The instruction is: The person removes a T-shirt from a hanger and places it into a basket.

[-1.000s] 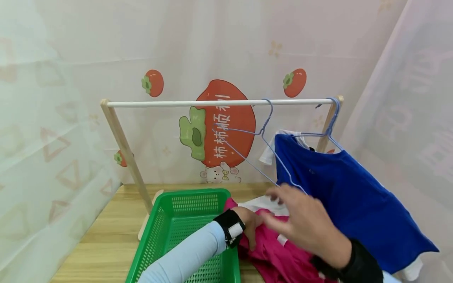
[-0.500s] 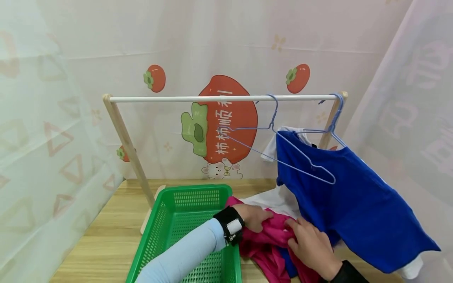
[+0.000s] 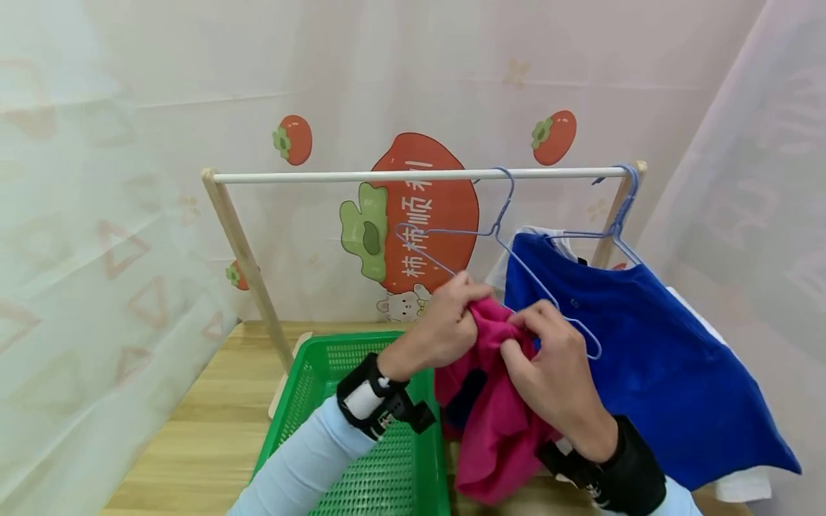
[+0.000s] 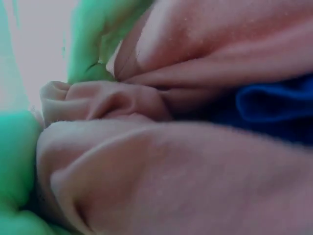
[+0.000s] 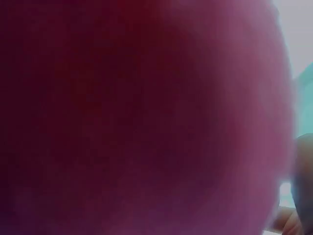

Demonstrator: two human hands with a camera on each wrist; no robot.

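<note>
Both hands hold a crumpled pink shirt (image 3: 493,448) up in front of the rack. My left hand (image 3: 442,326) pinches its upper edge on the left, while my right hand (image 3: 558,362) grips a bunched part close beside it. The rest of the cloth hangs in folds, with dark blue fabric (image 3: 466,401) showing in a gap. Just behind the hands, a light blue wire hanger (image 3: 542,287) hangs on the rail, its lower bar partly hidden. In the left wrist view the gathered cloth (image 4: 166,171) lies between the fingers; pink cloth (image 5: 146,117) fills most of the right wrist view.
A green basket (image 3: 445,459) stands on the wooden table (image 3: 193,416) below my left arm. The white rail (image 3: 323,177) spans two wooden posts. At its right end a blue T-shirt (image 3: 652,373) hangs on a hanger, with white cloth (image 3: 745,484) behind it.
The pink shirt has come up off the pile on the table, raised by both hands. My right hand first came down onto it, then gripped it. The hanger swung and settled.
</note>
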